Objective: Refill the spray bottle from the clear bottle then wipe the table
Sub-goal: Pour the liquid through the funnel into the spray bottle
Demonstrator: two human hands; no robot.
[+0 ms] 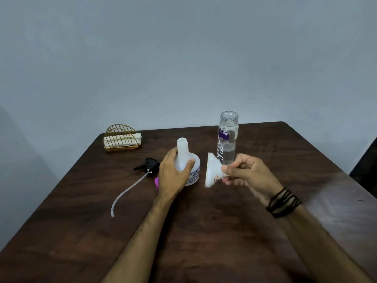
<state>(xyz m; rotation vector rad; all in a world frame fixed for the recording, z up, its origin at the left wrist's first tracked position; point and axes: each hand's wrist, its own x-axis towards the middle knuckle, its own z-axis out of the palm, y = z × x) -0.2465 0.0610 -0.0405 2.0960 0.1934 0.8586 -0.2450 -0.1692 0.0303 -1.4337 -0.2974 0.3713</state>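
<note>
Pink cap (156,183) half hidden behind left hand (173,172), funnel (213,170) blurred

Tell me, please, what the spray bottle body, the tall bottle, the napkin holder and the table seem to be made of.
Spray bottle body: probably frosted white plastic, as it looks cloudy and matte.
Tall bottle: clear plastic or perhaps glass; liquid shows through it and its open neck is threaded.
Napkin holder: thin gold-coloured wire, likely metal.
Table: dark brown with wood grain and a slight sheen; solid wood or veneer cannot be told.

Bare forearms — black cords (283,203) wound round the right wrist.
</note>
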